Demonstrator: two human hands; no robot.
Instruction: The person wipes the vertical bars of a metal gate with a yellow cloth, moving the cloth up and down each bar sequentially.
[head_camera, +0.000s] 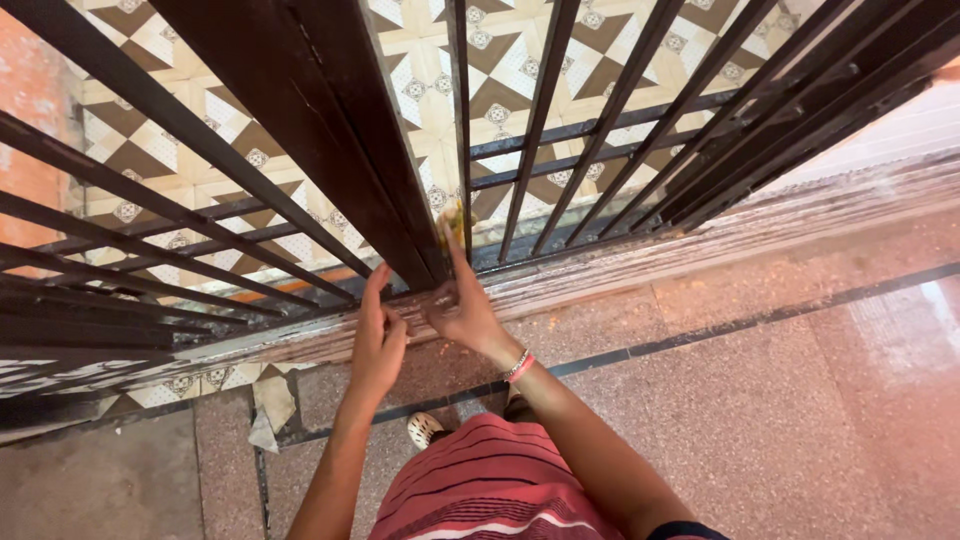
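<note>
I look down at a dark metal gate (330, 150) with slanted bars standing on a worn stone threshold (620, 265). My right hand (462, 300) reaches to the foot of the thick gate post and pinches a small yellowish thing (453, 218), blurred, against the bars. My left hand (378, 340) is raised beside it with fingers together and extended, touching or nearly touching the threshold below the post; it holds nothing that I can see. A pink and white band (519, 366) sits on my right wrist.
Patterned brown and cream tiles (500, 100) lie beyond the gate. Speckled stone floor (760, 400) with a dark strip runs on my side. A torn scrap of paper (268, 415) lies at lower left. My foot in a white shoe (424, 428) and striped red clothing show below.
</note>
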